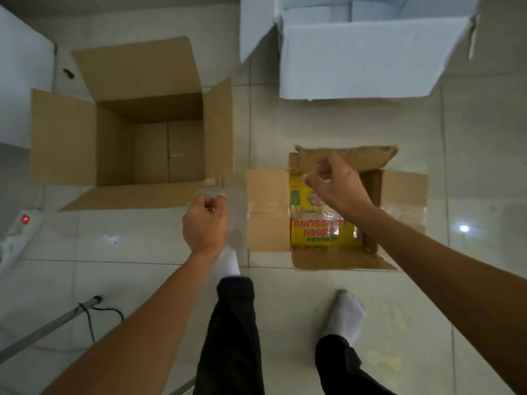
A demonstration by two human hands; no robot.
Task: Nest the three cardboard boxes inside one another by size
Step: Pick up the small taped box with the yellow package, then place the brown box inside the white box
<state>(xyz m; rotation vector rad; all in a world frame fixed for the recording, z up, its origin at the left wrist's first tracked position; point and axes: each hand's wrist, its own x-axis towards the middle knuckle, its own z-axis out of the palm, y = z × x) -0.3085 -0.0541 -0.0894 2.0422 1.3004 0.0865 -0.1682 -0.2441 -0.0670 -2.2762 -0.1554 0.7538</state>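
Observation:
Three open boxes stand on the tiled floor. The medium brown box point(65, 138) at the left is empty, with its flaps spread. The large white box point(356, 61) sits at the top right. The small brown box point(268, 206) lies in the middle right, flaps open, with a yellow printed package point(319, 232) inside. My right hand point(336, 186) hovers over the small box with its fingers curled in a pinch. My left hand point(205, 220) is closed just left of that box's left flap. I see nothing clearly held in either hand.
A white power strip point(20, 232) with a red light lies at the left edge. A grey pole point(48, 323) and a black cable lie at the lower left. My feet in white socks point(346, 315) stand just in front of the small box.

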